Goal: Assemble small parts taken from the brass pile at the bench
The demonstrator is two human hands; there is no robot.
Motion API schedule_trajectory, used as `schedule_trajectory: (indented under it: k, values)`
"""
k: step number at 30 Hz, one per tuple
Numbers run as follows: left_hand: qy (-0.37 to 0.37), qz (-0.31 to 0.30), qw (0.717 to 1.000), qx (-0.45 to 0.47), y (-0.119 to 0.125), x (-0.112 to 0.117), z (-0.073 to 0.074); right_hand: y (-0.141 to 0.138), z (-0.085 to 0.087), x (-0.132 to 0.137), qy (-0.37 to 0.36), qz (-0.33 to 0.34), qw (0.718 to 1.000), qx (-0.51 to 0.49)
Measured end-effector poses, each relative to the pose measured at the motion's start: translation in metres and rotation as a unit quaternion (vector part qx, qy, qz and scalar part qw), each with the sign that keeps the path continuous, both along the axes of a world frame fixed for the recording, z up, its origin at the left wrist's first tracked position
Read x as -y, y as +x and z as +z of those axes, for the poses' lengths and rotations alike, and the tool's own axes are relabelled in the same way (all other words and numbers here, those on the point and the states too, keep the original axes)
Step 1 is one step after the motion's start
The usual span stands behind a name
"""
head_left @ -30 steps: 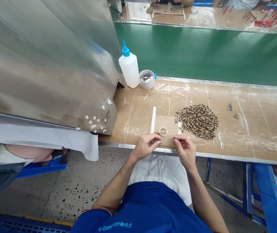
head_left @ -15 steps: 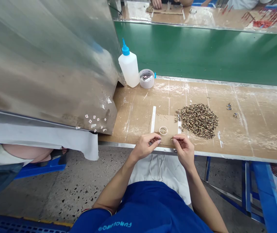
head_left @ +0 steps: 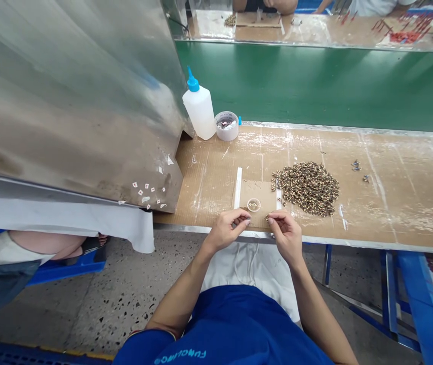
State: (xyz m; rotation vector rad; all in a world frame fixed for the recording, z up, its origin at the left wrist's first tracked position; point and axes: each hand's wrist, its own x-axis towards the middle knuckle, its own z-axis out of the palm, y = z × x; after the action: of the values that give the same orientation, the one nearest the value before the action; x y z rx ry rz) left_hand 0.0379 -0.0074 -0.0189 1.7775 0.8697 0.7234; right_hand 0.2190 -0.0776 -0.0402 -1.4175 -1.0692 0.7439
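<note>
My left hand [head_left: 228,229] is at the table's front edge, thumb and fingertips pinched together; whatever they hold is too small to make out. Facing it, my right hand [head_left: 286,233] pinches a small gold-and-dark piece [head_left: 267,218] between thumb and forefinger. Just beyond and between the hands, a small round clear dish [head_left: 253,205] with a pale curved line in it rests on a cardboard pad [head_left: 257,188]. Right of the pad lies a large heap of small gold-and-dark pieces [head_left: 309,188], a few of them spilling onto its edge.
A white squeeze bottle [head_left: 200,112] with a blue nozzle and a tape roll [head_left: 227,129] holding scraps stand at the back left. A large metal housing [head_left: 87,101] borders the left. Behind the table runs a green belt [head_left: 315,83]; people sit across it and at left.
The view has shifted slightly. Both hands keep nearly the same pinched pose. Across the belt, a person's hand has lifted off the cardboard there.
</note>
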Motion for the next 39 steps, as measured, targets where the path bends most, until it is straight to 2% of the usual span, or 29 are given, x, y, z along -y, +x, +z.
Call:
schedule_trajectory:
  k: [39]
  values:
    - [0.000, -0.005, 1.000, 0.006, -0.0002, -0.0002, 0.0018, 0.0008, -0.0014, 0.0007, -0.012, 0.000, 1.000, 0.010]
